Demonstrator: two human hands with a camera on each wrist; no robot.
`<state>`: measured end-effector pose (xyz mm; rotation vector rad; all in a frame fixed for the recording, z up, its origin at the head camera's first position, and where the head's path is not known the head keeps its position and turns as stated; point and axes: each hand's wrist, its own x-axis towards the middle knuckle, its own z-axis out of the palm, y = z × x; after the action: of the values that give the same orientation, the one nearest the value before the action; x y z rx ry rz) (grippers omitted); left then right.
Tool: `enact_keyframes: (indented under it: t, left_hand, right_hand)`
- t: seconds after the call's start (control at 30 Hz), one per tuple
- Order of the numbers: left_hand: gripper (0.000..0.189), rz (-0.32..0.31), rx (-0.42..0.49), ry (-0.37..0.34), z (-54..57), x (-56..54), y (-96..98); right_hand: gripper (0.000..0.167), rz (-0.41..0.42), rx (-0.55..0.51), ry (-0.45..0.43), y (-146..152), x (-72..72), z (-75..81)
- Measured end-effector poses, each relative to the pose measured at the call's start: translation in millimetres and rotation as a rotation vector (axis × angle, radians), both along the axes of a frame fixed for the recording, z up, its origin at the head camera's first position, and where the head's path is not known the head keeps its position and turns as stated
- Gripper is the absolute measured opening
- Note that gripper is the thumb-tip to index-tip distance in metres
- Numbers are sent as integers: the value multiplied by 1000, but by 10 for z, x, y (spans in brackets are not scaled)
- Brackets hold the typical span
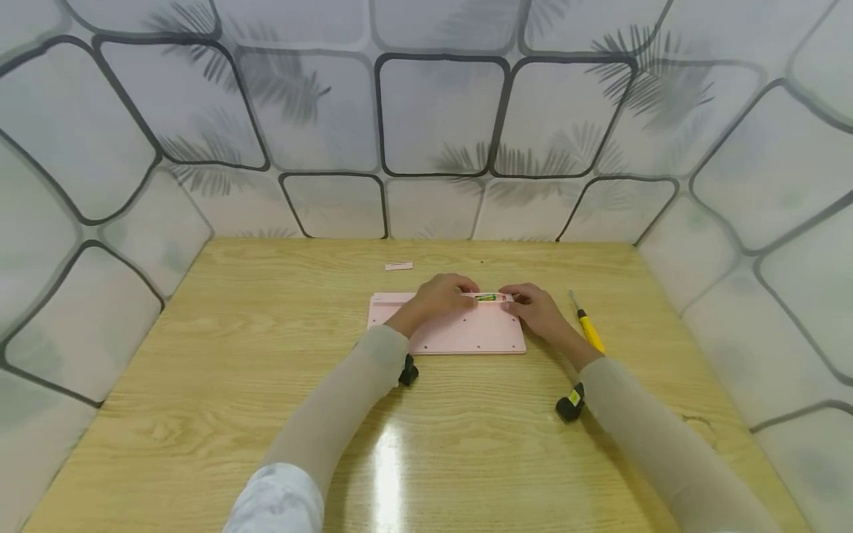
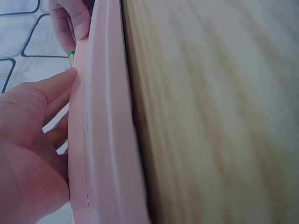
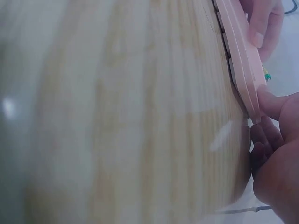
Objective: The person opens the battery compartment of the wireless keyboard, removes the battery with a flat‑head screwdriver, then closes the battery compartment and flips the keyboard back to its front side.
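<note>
Pink keyboard (image 1: 466,337), one: centre of the head frame, lying back side up, keys down against the wooden table (image 1: 233,355); small dark dots, apparently screws or screw holes, spread over the back; raised strip along its upper edge.

Green-and-yellow battery (image 1: 487,297), one: in the slot at the upper right of the keyboard's back, between the two hands.

Left hand (image 1: 440,296): grasping the keyboard's upper edge, just left of the battery; thumb on the back panel, fingers behind the edge.

Right hand (image 1: 536,311): grasping the keyboard's upper right corner; thumb on the back, fingers beyond the edge.

Pink strip-shaped piece (image 1: 398,266), small: above the keyboard, upper centre, apart from it.

Screwdriver (image 1: 589,326), yellow handle, metal shaft pointing up and left: right of centre, beside the right wrist.

Black devices, two, one at each wrist: left (image 1: 409,370), right (image 1: 570,404).

Backdrop (image 1: 440,115): pale, dark-outlined rounded panels with grey fronds; upper part and both sides.
</note>
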<state>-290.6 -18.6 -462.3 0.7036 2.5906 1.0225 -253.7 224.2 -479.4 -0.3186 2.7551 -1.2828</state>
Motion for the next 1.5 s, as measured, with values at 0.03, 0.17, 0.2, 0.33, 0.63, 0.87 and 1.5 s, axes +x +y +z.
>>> enact_keyframes:
  t: [0.03,0.17,0.2,0.33,0.63,0.87,1.5]
  left_hand:
    - [30,0,-2,3,0,0,13]
    - [30,-10,-7,13,11,-5,69]
    - [31,-13,-5,15,14,-7,83]
    - [32,-24,-3,25,15,-23,142]
    - [31,-29,-6,33,-4,-44,266]
    - [28,-35,11,33,-33,-54,321]
    - [19,-55,86,12,-60,-94,336]
  right_hand:
    - [36,-1,5,2,4,1,-4]
    - [35,-3,14,11,14,2,-22]
    - [36,-1,14,13,15,1,-27]
    - [35,3,12,15,17,-5,-41]
    - [34,-11,-3,-30,10,21,-29]
    - [34,-5,-4,-19,34,14,-47]
    - [36,-9,-12,-25,40,7,-70]
